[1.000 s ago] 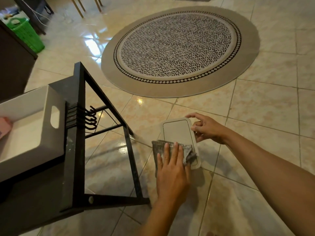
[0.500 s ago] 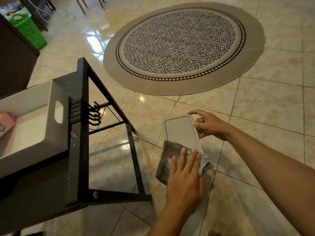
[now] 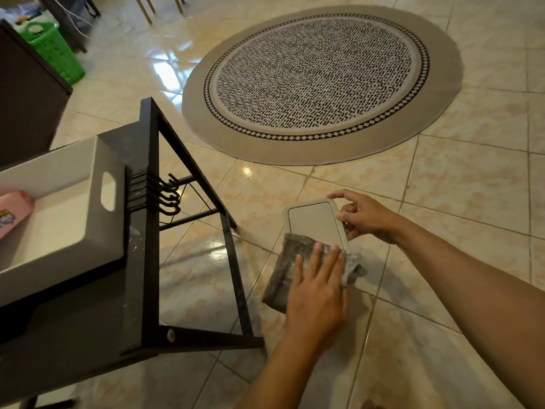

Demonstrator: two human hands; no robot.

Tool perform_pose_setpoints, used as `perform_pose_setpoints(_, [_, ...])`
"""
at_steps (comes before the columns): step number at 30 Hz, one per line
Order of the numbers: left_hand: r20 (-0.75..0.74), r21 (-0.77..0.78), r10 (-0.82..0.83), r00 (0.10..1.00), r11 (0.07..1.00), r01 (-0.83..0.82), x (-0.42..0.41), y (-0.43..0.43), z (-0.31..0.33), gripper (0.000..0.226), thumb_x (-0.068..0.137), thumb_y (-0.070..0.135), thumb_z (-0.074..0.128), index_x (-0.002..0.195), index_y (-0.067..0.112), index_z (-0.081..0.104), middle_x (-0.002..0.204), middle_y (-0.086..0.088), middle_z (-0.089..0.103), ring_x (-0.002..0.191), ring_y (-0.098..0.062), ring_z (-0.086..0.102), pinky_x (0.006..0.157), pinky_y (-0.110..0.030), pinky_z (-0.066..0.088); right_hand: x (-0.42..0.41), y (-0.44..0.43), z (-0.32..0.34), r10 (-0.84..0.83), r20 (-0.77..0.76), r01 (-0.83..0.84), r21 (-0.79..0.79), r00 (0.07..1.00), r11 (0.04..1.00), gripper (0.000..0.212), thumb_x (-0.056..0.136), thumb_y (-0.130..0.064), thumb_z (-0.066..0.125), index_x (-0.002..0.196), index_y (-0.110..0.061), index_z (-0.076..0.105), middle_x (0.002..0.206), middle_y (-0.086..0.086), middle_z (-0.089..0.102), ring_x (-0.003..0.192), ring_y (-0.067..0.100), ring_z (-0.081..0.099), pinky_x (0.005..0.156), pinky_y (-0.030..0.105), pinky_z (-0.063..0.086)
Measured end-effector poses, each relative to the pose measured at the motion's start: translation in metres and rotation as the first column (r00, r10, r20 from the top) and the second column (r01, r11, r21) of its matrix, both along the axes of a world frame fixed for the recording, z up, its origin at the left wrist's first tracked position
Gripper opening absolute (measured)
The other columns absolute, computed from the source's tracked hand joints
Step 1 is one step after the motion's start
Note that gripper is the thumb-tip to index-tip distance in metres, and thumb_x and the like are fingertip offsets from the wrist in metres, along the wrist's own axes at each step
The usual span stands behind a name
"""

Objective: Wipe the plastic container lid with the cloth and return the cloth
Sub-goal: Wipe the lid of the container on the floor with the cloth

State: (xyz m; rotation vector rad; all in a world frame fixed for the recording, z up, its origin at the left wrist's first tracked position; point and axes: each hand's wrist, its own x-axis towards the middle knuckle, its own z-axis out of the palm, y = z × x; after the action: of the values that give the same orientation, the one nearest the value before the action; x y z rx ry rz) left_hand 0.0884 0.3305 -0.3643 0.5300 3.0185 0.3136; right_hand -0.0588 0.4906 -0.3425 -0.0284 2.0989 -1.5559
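Note:
A white rectangular plastic container lid (image 3: 314, 219) with rounded corners lies on the tiled floor. A grey cloth (image 3: 287, 265) covers its near end. My left hand (image 3: 317, 293) lies flat on the cloth, fingers together, pressing it down onto the lid. My right hand (image 3: 364, 215) pinches the lid's right edge with thumb and fingers and steadies it. The near half of the lid is hidden under the cloth and my left hand.
A black metal rack (image 3: 147, 231) with hooks stands to the left, holding a white tray (image 3: 73, 208) with a pink item (image 3: 11, 212) in it. A round patterned rug (image 3: 321, 81) lies beyond the lid. A green basket (image 3: 54, 51) stands at the far left.
My left hand has slid the cloth toward me along the lid, from its middle to its near end. My right hand has kept its hold on the lid's right edge.

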Motion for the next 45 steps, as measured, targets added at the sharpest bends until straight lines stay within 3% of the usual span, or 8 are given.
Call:
perform_pose_setpoints(3, [0.021, 0.041, 0.116, 0.993, 0.992, -0.117, -0.003, -0.02, 0.0, 0.057, 0.099, 0.048, 0.012, 0.151, 0.023, 0.013, 0.158, 0.004, 0.005, 0.145, -0.022, -0.01, 0.115, -0.052, -0.001, 0.001, 0.0, 0.001, -0.004, 0.008, 0.005, -0.02, 1.0, 1.0, 0.043, 0.097, 0.0, 0.049, 0.133, -0.023, 0.05, 0.071, 0.005, 0.06, 0.064, 0.016, 0.063, 0.063, 0.034, 0.059])
perform_pose_setpoints(9, [0.0, 0.014, -0.068, 0.998, 0.998, 0.068, 0.011, 0.002, 0.001, 0.056, 0.1, 0.042, 0.026, 0.151, 0.021, 0.017, 0.159, 0.002, 0.011, 0.146, -0.022, -0.005, 0.114, -0.056, 0.002, 0.0, -0.001, 0.0, 0.001, 0.006, -0.001, -0.013, 1.0, 1.0, 0.042, 0.097, 0.001, 0.049, 0.133, -0.022, 0.051, 0.073, 0.007, 0.062, 0.063, 0.016, 0.063, 0.059, 0.03, 0.057])
perform_pose_setpoints(15, [0.037, 0.045, 0.051, 0.998, 0.998, -0.053, 0.004, -0.019, 0.004, 0.055, 0.1, 0.046, 0.017, 0.151, 0.027, 0.015, 0.158, 0.008, 0.008, 0.145, -0.017, -0.012, 0.116, -0.051, -0.007, 0.0, 0.0, 0.0, -0.003, 0.009, 0.004, -0.022, 1.0, 1.0, 0.042, 0.097, 0.001, 0.049, 0.131, -0.023, 0.051, 0.075, 0.009, 0.061, 0.068, 0.02, 0.063, 0.065, 0.037, 0.061])
perform_pose_setpoints(21, [0.031, 0.058, -0.103, 0.994, 0.993, 0.101, 0.012, 0.01, 0.008, 0.055, 0.1, 0.046, 0.012, 0.151, 0.025, 0.017, 0.159, 0.007, 0.012, 0.146, -0.019, -0.006, 0.114, -0.057, -0.003, -0.001, -0.001, -0.001, 0.001, 0.005, -0.001, -0.019, 1.0, 1.0, 0.043, 0.096, 0.002, 0.049, 0.132, -0.022, 0.051, 0.07, 0.006, 0.061, 0.063, 0.017, 0.062, 0.063, 0.037, 0.06])
perform_pose_setpoints(28, [0.034, 0.04, 0.062, 0.997, 0.997, -0.064, 0.001, -0.019, 0.003, 0.054, 0.1, 0.046, 0.02, 0.151, 0.027, 0.016, 0.158, 0.007, 0.011, 0.146, -0.021, -0.006, 0.115, -0.057, 0.004, -0.001, -0.001, -0.002, -0.007, 0.011, 0.008, -0.032, 1.0, 0.999, 0.044, 0.096, 0.002, 0.049, 0.133, -0.021, 0.05, 0.075, 0.01, 0.061, 0.067, 0.02, 0.064, 0.061, 0.034, 0.06])
perform_pose_setpoints(34, [0.06, 0.033, -0.115, 0.992, 0.993, 0.113, 0.016, 0.009, 0.009, 0.061, 0.097, 0.051, 0.002, 0.151, 0.027, 0.014, 0.159, 0.007, 0.008, 0.146, -0.019, -0.009, 0.113, -0.057, -0.005, -0.003, -0.002, 0.0, -0.004, 0.003, 0.004, -0.008, 1.0, 1.0, 0.043, 0.096, 0.003, 0.049, 0.132, -0.021, 0.051, 0.07, 0.007, 0.06, 0.062, 0.018, 0.063, 0.056, 0.029, 0.057])
perform_pose_setpoints(41, [0.078, 0.056, 0.076, 0.994, 0.995, -0.08, -0.001, -0.025, 0.008, 0.064, 0.093, 0.054, -0.004, 0.151, 0.03, 0.007, 0.159, 0.01, 0.0, 0.144, -0.018, -0.016, 0.116, -0.052, -0.003, -0.003, -0.004, -0.001, -0.008, -0.006, 0.008, -0.002, 1.0, 1.0, 0.043, 0.096, 0.001, 0.049, 0.133, -0.022, 0.051, 0.074, 0.009, 0.062, 0.068, 0.021, 0.065, 0.058, 0.03, 0.058])
perform_pose_setpoints(45, [0.061, 0.044, -0.082, 0.995, 0.996, 0.079, 0.022, -0.007, 0.008, 0.056, 0.1, 0.049, 0.019, 0.151, 0.028, 0.013, 0.159, 0.008, 0.008, 0.145, -0.02, -0.009, 0.113, -0.056, -0.003, -0.005, -0.006, -0.002, 0.0, -0.012, 0.0, 0.008, 1.0, 1.0, 0.043, 0.096, 0.002, 0.049, 0.132, -0.021, 0.052, 0.068, 0.006, 0.06, 0.067, 0.023, 0.062, 0.064, 0.038, 0.061])
